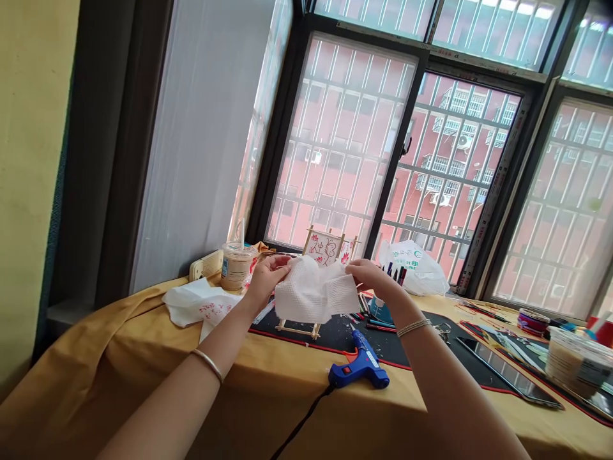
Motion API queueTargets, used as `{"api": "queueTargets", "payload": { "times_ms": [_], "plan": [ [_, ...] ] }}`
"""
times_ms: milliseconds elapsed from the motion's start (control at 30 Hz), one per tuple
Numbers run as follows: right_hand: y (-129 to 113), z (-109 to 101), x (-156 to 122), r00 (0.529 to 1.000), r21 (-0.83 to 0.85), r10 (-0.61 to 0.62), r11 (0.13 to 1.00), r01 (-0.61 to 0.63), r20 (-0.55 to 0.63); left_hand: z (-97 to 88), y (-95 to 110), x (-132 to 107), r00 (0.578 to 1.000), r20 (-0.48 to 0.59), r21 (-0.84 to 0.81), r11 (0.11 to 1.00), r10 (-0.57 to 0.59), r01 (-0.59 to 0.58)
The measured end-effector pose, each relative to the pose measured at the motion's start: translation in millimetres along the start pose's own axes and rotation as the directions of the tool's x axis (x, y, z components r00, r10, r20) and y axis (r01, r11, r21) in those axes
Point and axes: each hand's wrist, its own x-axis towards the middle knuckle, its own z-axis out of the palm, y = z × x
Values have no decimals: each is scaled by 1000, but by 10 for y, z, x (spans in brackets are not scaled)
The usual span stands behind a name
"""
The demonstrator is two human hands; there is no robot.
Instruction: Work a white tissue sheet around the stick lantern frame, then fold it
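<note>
White dimpled wipe hangs slightly bunched between the person's two bare hands, held up in the air over the far part of a black cutting mat with a red border. The left hand pinches the wipe's upper left corner between thumb and curled fingers, and the right hand pinches the opposite upper edge the same way; neither hand is spread, and the fingertips behind the fabric are hidden, so their exact placing can't be made out. A smooth metal bangle circles the left wrist and a thin twisted bracelet circles the right. Directly behind the wipe stands a small wooden easel carrying a sheet with red drawing on it, its feet resting on the mat. Below the hands, a blue hot glue gun lies on a mustard-yellow tablecloth, its black power cord trailing over the table edge. A crumpled white plastic bag with red print sits to the left, just beside a plastic cup of milky drink. A second white plastic bag leans near the barred window, beside a cluster of pens. Farther right, a dark tablet lies flat near a lidded plastic tub.
</note>
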Motion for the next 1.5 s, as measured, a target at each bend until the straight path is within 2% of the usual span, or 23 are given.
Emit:
{"api": "queueTargets", "payload": {
  "times_ms": [100,167,200,233,267,300,333,367,467,533,767,900,1100,1267,1500],
  "plan": [
    [45,23,10,989,-159,-43,987,20,-139,-1,-53,5,998,67,-30,999,-8,10],
    [-14,75,-32,958,-260,-169,960,107,-231,6,-58,-6,994,110,-86,996,-14,24],
    [-66,118,-66,938,-320,-257,931,176,-233,12,-52,-15,993,116,-109,993,-24,37],
    [-128,173,-104,903,-418,-391,861,291,-177,19,-43,-25,992,116,-125,991,-37,52],
    [-195,237,-142,872,-496,-489,766,410,-36,27,-30,-36,992,113,-131,989,-53,68],
    [-262,307,-176,845,-531,-521,685,498,121,34,-16,-48,992,104,-131,988,-68,81],
    [-325,379,-204,832,-565,-497,625,539,245,40,-3,-60,993,88,-127,988,-81,92],
    [-380,448,-222,846,-618,-439,586,524,301,43,10,-72,993,69,-121,988,-91,99],
    [-488,596,-224,897,-747,-256,497,441,360,40,24,-100,993,37,-104,988,-109,112],
    [-517,632,-201,905,-772,-194,474,424,378,29,8,-108,995,39,-100,990,-97,100],
    [-550,617,-189,897,-785,-76,456,420,436,6,-91,-97,994,109,-55,998,30,-24],
    [-575,661,-193,903,-790,-27,473,389,428,10,-65,-117,989,136,-42,997,65,-60],
    [-572,690,-178,908,-767,-57,514,383,415,10,46,-215,968,209,61,986,142,-158],
    [-507,708,-104,904,-718,-127,566,404,408,18,59,-240,971,215,43,993,101,-112],
    [-402,680,99,929,-666,-71,677,313,364,18,14,-218,973,228,-1,1000,-17,18]
  ]
}}
